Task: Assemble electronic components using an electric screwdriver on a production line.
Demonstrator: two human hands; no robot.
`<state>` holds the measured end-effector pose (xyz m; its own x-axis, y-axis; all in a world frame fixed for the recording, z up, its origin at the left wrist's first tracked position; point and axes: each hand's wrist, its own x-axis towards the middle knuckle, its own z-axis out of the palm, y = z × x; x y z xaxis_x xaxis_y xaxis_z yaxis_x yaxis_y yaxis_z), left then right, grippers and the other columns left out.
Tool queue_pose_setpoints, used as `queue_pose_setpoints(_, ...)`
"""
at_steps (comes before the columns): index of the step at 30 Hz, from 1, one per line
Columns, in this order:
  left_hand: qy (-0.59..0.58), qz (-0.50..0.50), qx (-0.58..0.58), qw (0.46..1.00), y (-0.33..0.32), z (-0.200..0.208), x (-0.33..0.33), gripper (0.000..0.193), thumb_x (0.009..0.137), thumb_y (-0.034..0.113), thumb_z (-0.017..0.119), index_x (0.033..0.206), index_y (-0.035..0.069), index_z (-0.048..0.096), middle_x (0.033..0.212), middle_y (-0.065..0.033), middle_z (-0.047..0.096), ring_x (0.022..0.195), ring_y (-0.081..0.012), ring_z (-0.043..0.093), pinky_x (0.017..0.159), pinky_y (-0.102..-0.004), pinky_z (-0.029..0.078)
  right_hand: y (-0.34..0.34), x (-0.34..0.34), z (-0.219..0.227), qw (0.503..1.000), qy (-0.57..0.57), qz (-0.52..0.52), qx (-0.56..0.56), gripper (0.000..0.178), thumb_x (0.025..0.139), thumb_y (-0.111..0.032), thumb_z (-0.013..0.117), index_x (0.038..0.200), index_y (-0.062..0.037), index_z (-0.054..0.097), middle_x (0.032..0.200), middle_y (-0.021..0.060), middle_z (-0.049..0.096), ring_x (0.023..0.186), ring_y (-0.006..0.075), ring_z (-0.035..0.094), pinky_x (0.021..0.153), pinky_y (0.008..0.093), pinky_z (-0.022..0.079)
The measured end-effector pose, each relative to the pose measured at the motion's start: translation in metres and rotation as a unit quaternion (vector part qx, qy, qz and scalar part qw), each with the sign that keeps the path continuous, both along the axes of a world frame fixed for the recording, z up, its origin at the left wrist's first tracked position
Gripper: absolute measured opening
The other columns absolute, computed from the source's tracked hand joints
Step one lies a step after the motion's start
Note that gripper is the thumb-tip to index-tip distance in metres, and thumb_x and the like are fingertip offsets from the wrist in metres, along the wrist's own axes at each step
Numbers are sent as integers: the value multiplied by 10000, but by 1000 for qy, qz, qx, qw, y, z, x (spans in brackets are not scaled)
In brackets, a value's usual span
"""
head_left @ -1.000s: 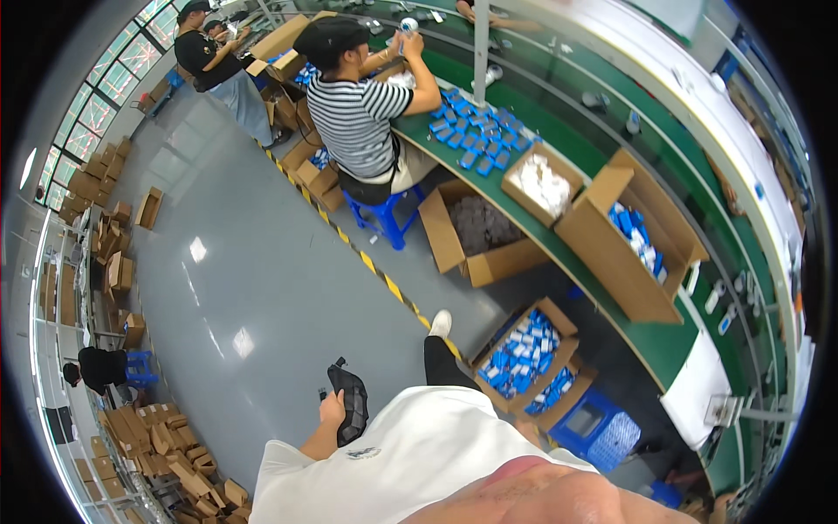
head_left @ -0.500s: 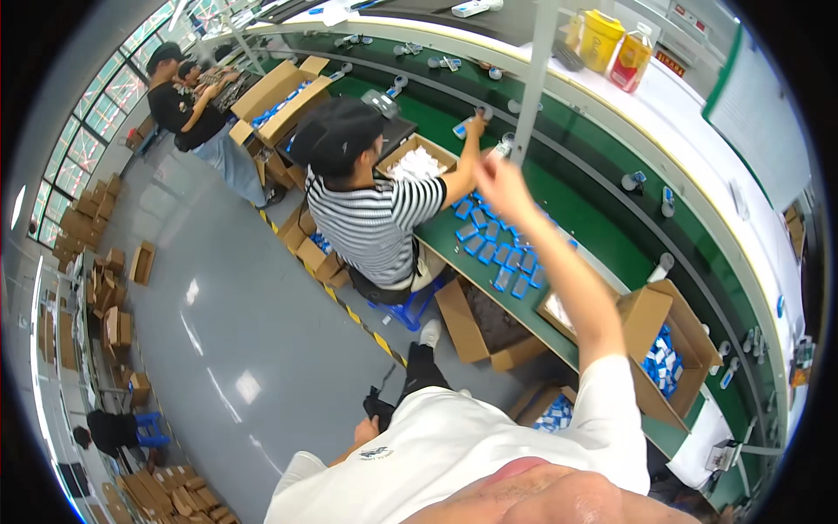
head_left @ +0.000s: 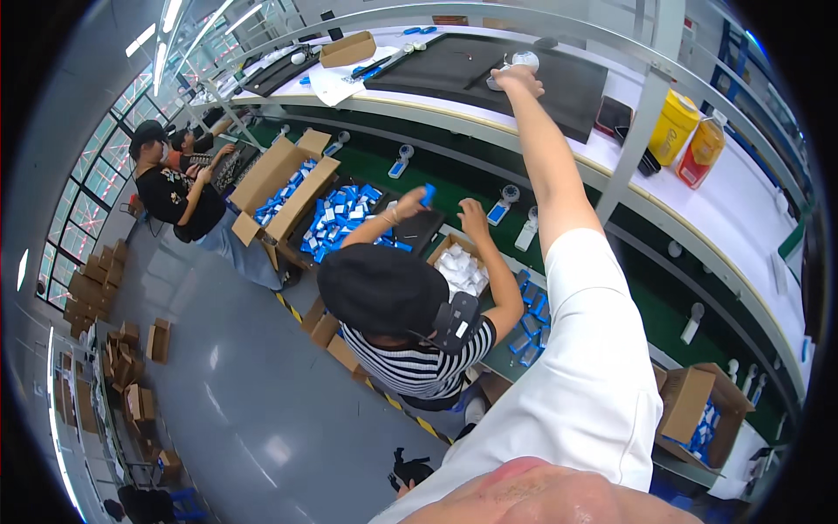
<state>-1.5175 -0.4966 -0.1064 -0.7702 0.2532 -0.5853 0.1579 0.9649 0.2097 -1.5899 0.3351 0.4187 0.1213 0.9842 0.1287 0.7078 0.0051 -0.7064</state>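
Note:
My right arm reaches far out over the raised white shelf. My right hand (head_left: 521, 82) is closed around a small white device with a round head (head_left: 525, 60), above a black mat (head_left: 436, 74). The device's lower part is partly hidden by my fingers. Low in the picture, only a bit of my left hand (head_left: 405, 489) shows beside my shirt. It is against a black object with straps (head_left: 412, 470) and appears to grip it; its kind is unclear.
A seated co-worker (head_left: 384, 293) in a striped shirt works just left of my arm, holding a blue piece. Similar devices (head_left: 501, 208) lie along the green belt. Cartons (head_left: 288, 196) of blue-and-white pieces, a metal post (head_left: 642, 131), a yellow container (head_left: 672, 128) and a bottle (head_left: 701, 150) stand nearby.
My right hand has moved from above the green belt up and away to the raised shelf. My view has shifted forward and left. The co-worker's head and arms have moved.

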Motion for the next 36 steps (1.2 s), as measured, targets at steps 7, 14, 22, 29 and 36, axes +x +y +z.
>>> queue_pose_setpoints(7, 31, -80, -5, 996, 19, 24, -52, 571, 941, 531, 395, 922, 6, 619, 813, -228, 642, 741, -431, 605, 654, -475, 471, -1, 63, 11, 890, 346, 296, 35, 515, 792, -188, 692, 1181, 110, 532, 1087, 212, 633, 991, 334, 637, 867, 405, 534)
queue_pose_setpoints(14, 53, -378, -61, 922, 20, 79, -122, 564, 953, 507, 384, 889, -8, 605, 794, -238, 639, 735, -438, 606, 659, -486, 472, -301, 227, 27, 670, 547, 487, -125, 297, 791, -107, 670, 995, 65, 539, 839, 175, 668, 648, 234, 669, 583, 293, 565)
queue_pose_setpoints(22, 81, -599, -36, 796, 60, 59, 2, 562, 967, 480, 372, 851, -25, 588, 773, -249, 637, 727, -447, 608, 665, -498, 473, -635, 554, -200, 703, 631, 239, -225, 430, 838, -49, 546, 1234, -69, 380, 938, 115, 598, 697, 188, 629, 635, 320, 557)
queue_pose_setpoints(29, 69, -671, -12, 738, 10, 32, 167, 546, 971, 455, 355, 910, -41, 574, 847, -260, 649, 780, -460, 620, 721, -496, 489, -1018, 743, -352, 756, 557, -306, -155, 345, 865, -171, 559, 1181, -73, 462, 758, 75, 572, 571, 144, 538, 487, 266, 465)
queue_pose_setpoints(36, -1, -784, -37, 620, 11, 33, 392, 549, 971, 449, 348, 961, -50, 576, 932, -267, 650, 858, -459, 617, 780, -495, 488, -1307, 824, -451, 591, 422, -676, -120, 321, 867, -225, 627, 1050, -28, 451, 730, 107, 570, 527, 187, 564, 429, 330, 510)
